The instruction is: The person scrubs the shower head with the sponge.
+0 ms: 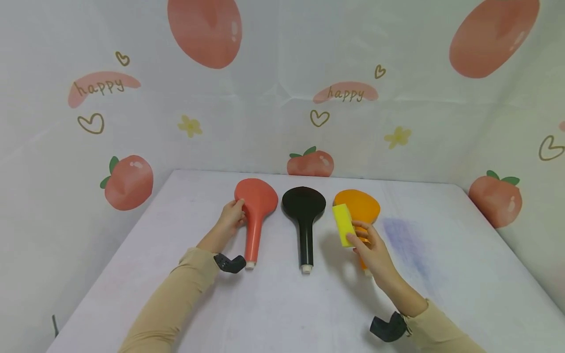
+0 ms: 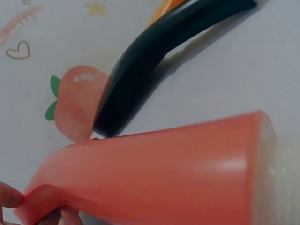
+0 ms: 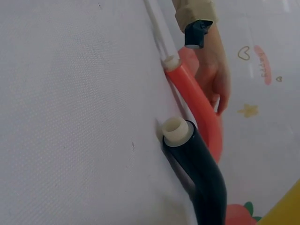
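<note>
My left hand [image 1: 232, 215] pinches the edge of a red shower head [image 1: 257, 201], thumb on top near where the head meets the handle. In the left wrist view its fingertips [image 2: 9, 196] show at the far end of the red piece. A yellow sponge [image 1: 344, 225], a flat rectangular block, is held up between thumb and fingers of my right hand [image 1: 372, 252]. That hand and the sponge partly cover an orange shower head [image 1: 359, 203] lying behind them. Between the two hands lies a black shower head [image 1: 304, 203], its pale threaded end [image 3: 176, 130] facing me.
All three shower heads lie in a row on a white-covered table [image 1: 273, 314]. A purple smudge [image 1: 406, 245] marks the cover to the right. Behind stands a white backdrop [image 1: 265, 108] printed with fruit, hearts and flowers. Dark wrist-worn devices [image 1: 230, 263] sit at both cuffs.
</note>
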`<state>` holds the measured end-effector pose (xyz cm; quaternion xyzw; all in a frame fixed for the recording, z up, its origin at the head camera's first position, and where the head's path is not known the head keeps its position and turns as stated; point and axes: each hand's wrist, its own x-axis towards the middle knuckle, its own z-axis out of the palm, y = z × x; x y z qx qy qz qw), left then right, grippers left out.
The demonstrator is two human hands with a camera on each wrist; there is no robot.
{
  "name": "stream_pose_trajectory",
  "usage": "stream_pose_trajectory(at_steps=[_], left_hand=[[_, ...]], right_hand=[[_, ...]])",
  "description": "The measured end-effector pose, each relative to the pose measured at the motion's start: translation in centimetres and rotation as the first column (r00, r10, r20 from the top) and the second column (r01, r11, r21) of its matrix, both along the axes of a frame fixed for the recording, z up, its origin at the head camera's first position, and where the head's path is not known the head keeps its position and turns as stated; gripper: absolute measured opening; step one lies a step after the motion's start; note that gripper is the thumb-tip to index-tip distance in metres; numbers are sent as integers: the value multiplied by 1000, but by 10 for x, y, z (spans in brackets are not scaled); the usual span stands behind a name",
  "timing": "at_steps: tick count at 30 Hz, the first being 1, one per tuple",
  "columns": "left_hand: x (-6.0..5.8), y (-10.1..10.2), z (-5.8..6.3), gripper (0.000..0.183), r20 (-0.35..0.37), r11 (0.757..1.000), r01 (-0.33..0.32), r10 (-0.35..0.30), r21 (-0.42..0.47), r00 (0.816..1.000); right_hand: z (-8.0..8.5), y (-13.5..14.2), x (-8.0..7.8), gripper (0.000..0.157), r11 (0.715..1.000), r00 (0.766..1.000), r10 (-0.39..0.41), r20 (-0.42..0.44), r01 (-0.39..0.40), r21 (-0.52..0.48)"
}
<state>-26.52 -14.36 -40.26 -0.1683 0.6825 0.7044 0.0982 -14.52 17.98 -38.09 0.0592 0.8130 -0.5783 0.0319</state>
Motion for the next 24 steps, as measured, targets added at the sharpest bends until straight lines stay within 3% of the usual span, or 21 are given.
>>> stream_pose_trajectory(at_steps=[2, 5, 6, 9, 12, 13, 18, 20, 24], left_hand=[[-5, -2, -4, 47, 15, 1000, 7, -6, -28, 1000], [-15, -9, -20, 48, 3, 999, 19, -19, -44, 1000], [-24, -15, -34, 48, -36, 999, 29, -29, -14, 999], [-29, -21, -44, 51, -30, 999, 31, -32, -24, 999], [-23, -22, -38, 52, -15, 996, 33, -34, -77, 999], [-14, -17, -24, 52, 21, 991, 29, -26, -127, 999], [0, -14, -6, 57, 5, 978, 68, -69, -196, 998], [3, -12, -4, 56, -8, 960, 76, -81, -268, 997], [7, -7, 1, 55, -82, 898, 35, -79, -440, 994]], right_hand=[[0, 0, 0, 43, 1000, 1000, -1, -1, 1, 1], [0, 0, -1, 43, 1000, 1000, -2, -1, 2, 2], [0, 0, -1, 43, 1000, 1000, -3, 0, 3, 3], [0, 0, -1, 43, 1000, 1000, -5, 3, 5, 7], [-1, 0, -2, 43, 1000, 1000, -9, 4, 9, 15], [-1, 0, -2, 43, 1000, 1000, -9, 3, 9, 16], [-2, 1, -2, 43, 1000, 1000, -13, -2, 13, 19], [-2, 1, -2, 43, 1000, 1000, -12, -3, 12, 16], [-2, 2, -2, 44, 1000, 1000, -6, -5, 6, 15]])
